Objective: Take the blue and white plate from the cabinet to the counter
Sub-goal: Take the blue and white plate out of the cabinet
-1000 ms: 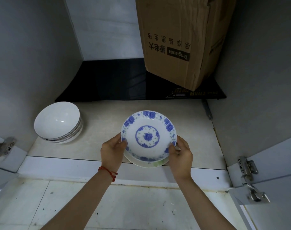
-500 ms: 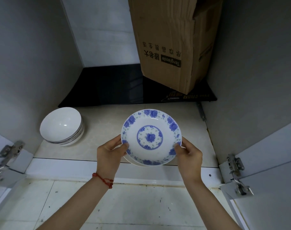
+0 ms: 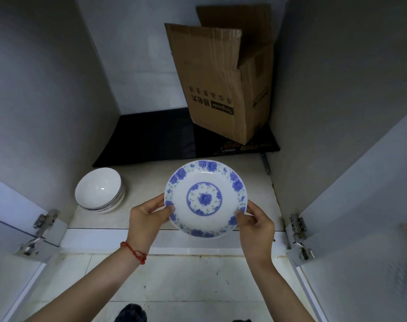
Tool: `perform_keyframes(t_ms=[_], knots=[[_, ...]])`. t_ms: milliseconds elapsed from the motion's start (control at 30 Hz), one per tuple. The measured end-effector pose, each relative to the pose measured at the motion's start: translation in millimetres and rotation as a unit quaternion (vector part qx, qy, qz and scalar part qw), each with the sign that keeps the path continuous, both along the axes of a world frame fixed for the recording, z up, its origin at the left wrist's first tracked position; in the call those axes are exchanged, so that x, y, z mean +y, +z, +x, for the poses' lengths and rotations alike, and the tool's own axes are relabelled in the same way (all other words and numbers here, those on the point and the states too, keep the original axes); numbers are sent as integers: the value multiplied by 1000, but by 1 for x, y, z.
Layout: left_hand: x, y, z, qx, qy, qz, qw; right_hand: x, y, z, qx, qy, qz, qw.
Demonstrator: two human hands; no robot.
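I see the blue and white plate (image 3: 205,199) held at the cabinet (image 3: 47,94) mouth, left hand (image 3: 146,219) and right hand (image 3: 256,226) each pinching its rim. Stacked white bowls (image 3: 100,190) sit left (cardboard box (image 3: 223,82) behind).

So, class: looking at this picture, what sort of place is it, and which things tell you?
Most likely a low kitchen cabinet: stacked white bowls on its shelf, door hinges at the sides, and a blue and white plate held in both hands.

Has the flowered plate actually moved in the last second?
Yes. The plate now overlaps the cabinet's front ledge, so it has come outward, toward the person.
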State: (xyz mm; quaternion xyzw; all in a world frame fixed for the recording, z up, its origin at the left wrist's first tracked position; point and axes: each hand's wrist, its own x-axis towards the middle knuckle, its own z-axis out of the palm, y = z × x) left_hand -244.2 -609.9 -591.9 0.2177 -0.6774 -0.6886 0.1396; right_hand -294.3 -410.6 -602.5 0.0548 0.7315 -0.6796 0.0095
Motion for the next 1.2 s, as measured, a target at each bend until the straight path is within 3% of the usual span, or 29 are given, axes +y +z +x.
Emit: perform_keyframes(t_ms=[200, 633, 1200], knots=[[3, 16, 7, -30, 2, 5, 1000, 1, 18, 9, -20, -6, 27, 999], [48, 109, 56, -143, -7, 62, 988, 47, 113, 75, -109, -67, 62, 990], [92, 294, 160, -200, 45, 90, 975, 79, 288, 165, -199, -67, 51, 976]])
